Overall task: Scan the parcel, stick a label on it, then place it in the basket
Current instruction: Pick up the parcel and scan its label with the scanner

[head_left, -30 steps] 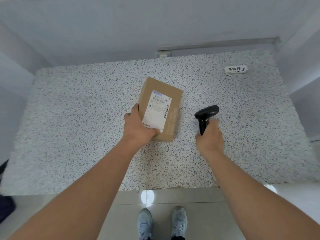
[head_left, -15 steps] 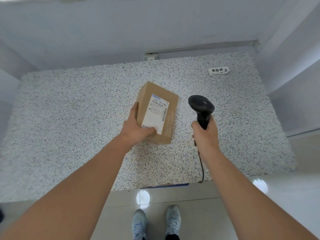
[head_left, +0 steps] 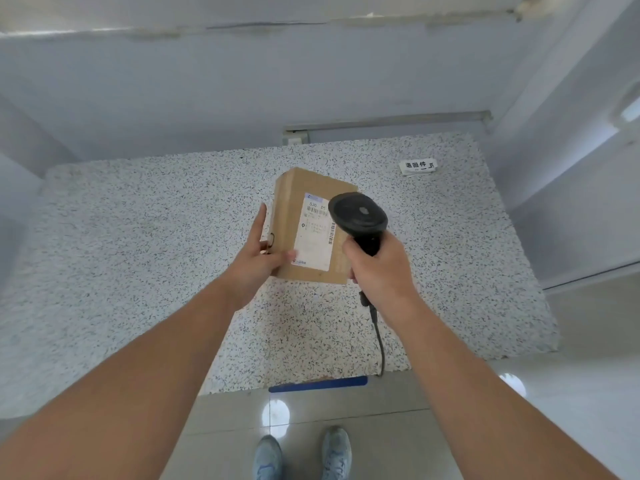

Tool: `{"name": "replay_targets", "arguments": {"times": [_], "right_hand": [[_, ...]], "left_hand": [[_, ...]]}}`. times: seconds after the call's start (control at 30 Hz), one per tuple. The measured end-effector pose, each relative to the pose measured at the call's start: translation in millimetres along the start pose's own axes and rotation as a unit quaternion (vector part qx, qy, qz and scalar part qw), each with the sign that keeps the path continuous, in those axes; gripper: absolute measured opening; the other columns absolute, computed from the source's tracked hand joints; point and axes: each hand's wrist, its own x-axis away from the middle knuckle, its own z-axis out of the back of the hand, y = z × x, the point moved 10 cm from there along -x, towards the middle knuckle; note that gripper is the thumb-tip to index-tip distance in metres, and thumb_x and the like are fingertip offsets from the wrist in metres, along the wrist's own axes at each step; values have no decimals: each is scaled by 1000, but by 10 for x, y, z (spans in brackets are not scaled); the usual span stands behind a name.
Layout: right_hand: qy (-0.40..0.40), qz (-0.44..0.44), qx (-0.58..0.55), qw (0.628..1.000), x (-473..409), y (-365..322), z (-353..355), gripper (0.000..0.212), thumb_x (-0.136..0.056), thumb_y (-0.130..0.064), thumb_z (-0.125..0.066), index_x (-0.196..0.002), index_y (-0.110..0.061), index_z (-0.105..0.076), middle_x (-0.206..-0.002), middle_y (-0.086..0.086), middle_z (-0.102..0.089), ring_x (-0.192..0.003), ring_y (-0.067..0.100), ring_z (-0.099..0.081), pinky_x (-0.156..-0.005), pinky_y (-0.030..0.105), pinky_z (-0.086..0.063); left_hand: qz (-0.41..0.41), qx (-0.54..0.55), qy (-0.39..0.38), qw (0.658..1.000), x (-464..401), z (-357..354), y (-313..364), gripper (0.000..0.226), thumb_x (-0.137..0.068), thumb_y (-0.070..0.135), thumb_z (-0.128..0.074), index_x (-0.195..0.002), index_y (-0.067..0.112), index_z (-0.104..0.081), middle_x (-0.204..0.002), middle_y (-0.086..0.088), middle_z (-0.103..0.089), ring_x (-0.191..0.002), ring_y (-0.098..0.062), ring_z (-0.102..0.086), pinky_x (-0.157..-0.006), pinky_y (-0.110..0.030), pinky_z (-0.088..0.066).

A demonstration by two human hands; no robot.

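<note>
Since earlier: barcode scanner (head_left: 358,216) raised over cardboard parcel (head_left: 311,230), clenched in right hand (head_left: 379,268); left hand (head_left: 258,258) grasping parcel, now tilted up

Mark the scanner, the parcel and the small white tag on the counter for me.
scanner (head_left: 358,213): head view, top of its black head.
parcel (head_left: 287,216): head view, bare cardboard left of the shipping label.
small white tag (head_left: 417,166): head view, middle of its printed face.
</note>
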Motion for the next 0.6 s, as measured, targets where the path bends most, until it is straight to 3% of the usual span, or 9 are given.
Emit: {"name": "replay_targets", "arguments": {"times": [0.2, 0.43, 0.6], "right_hand": [[4, -4, 10, 1000, 73, -205, 18, 21, -91, -27, -68, -92, -7, -68, -69, 5, -68, -60, 13, -64, -53, 25, -54], [3, 9, 12, 1000, 221, -412, 35, 15, -94, -25, -68, -91, -10, -65, -68, 2, -66, -61, 13, -64, -47, 18, -50], [3, 13, 10, 1000, 313, -461, 31, 12, -93, -24, -68, -87, -16, -62, -69, -2, -63, -65, 18, -67, -50, 22, -52]], "left_hand": [[-39, -14, -9, 999, 4, 28, 321, 114, -87, 3, -78, -149, 73, -12, -137, -15, -59, -124, -34, -62, -100, -52, -56], [-58, 1, -25, 998, 108, 44, 493, 110, -88, 4, -78, -147, 74, -18, -141, -15, -58, -126, -36, -60, -105, -58, -51], [-63, 17, -18, 998, 206, 80, 501, 111, -88, 0, -77, -149, 71, -18, -140, -15, -58, -126, -36, -61, -104, -58, -52]]}}
